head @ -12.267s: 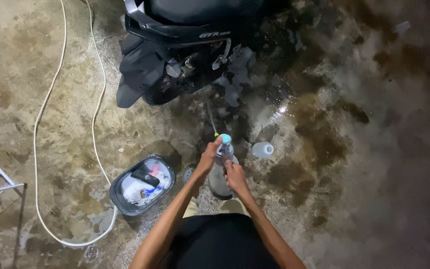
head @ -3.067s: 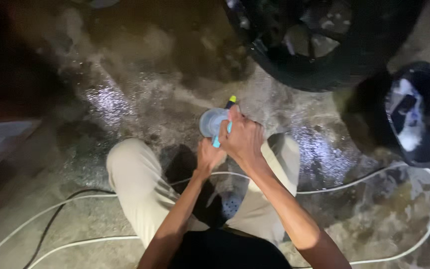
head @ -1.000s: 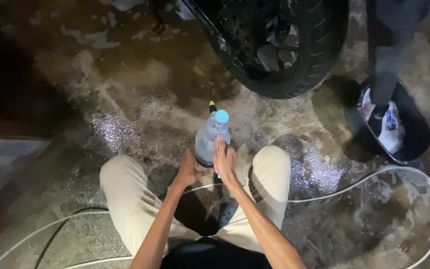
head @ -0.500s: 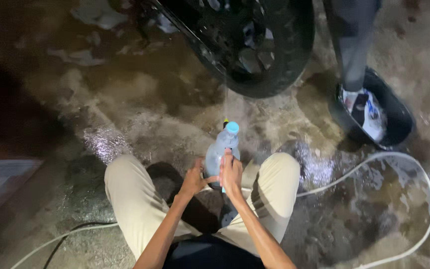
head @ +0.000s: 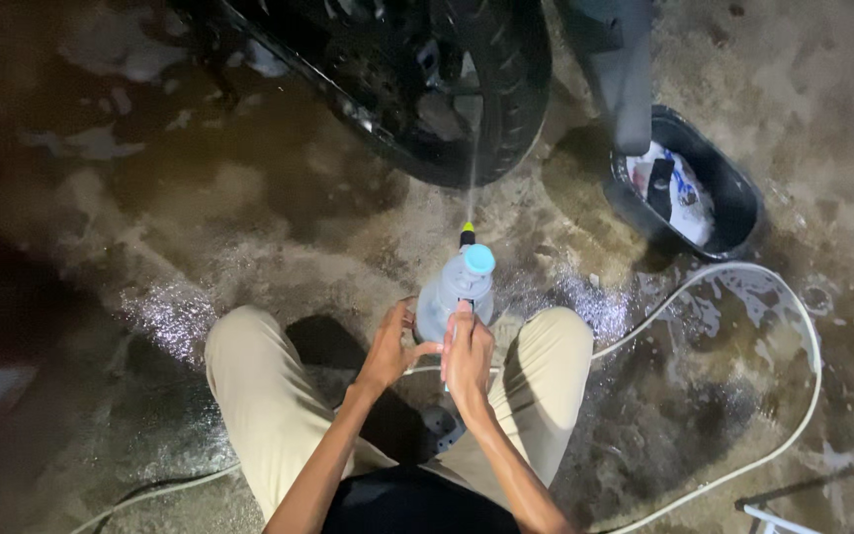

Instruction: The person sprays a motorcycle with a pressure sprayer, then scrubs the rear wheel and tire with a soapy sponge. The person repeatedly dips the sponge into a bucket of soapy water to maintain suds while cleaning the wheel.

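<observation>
I crouch on wet concrete and hold a clear plastic spray bottle (head: 452, 292) with a light blue cap and a yellow-tipped nozzle. My left hand (head: 389, 346) grips its lower left side. My right hand (head: 469, 354) wraps the rear, with a finger up along the trigger. A thin stream of liquid runs from the nozzle up to the black scooter tyre (head: 506, 94) right in front. My knees in beige trousers (head: 249, 396) flank the bottle.
A black tub (head: 738, 203) holding cloths and small items sits at the upper right, beside a dark scooter panel (head: 620, 69). A white hose (head: 803, 336) loops over the soapy floor on the right. A white rack corner (head: 773, 519) shows at the bottom right.
The view has shifted so the tyre and tub lie closer and more central. The bottle stays in both hands, and a spray stream now reaches the tyre.
</observation>
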